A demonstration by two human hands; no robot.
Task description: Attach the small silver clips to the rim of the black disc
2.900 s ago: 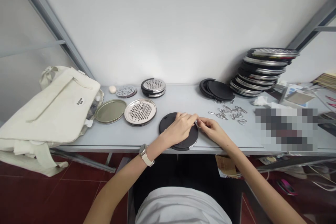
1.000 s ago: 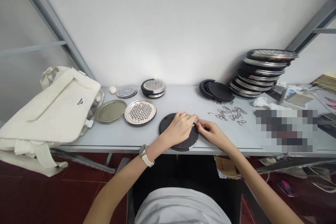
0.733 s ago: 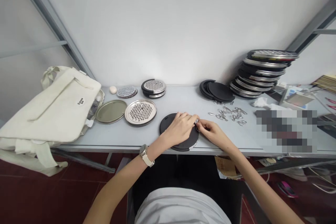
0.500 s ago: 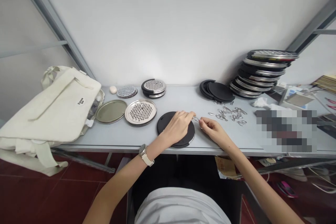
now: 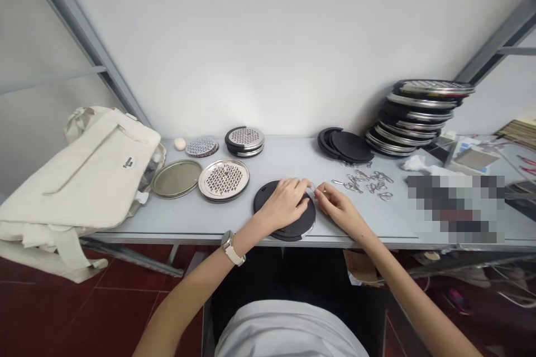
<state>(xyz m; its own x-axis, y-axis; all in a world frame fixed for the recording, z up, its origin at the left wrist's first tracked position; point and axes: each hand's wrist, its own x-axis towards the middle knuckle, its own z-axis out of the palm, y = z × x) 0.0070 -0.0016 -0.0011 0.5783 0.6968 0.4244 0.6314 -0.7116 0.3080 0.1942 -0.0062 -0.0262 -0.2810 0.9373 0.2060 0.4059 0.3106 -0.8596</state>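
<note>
A round black disc (image 5: 264,201) lies flat near the front edge of the grey table (image 5: 188,215). My left hand (image 5: 285,202) rests on top of it, fingers curled over its right side. My right hand (image 5: 337,206) sits just right of the disc, its fingertips pinched on a small metal wire clip (image 5: 312,190) at the disc's rim, touching my left fingertips. A pile of several loose metal clips (image 5: 368,179) lies on the table behind my right hand.
A perforated steel disc (image 5: 223,179) and a plain metal lid (image 5: 176,177) lie left of the black disc. Behind are a small grater stack (image 5: 244,140), black discs (image 5: 345,144) and a tall leaning stack of rimmed discs (image 5: 419,116). A white bag (image 5: 79,173) fills the left end.
Half a second ago the disc had slid slightly left and my hands were apart with the clip between them. Now the disc is back to the right and my fingertips meet at its rim.
</note>
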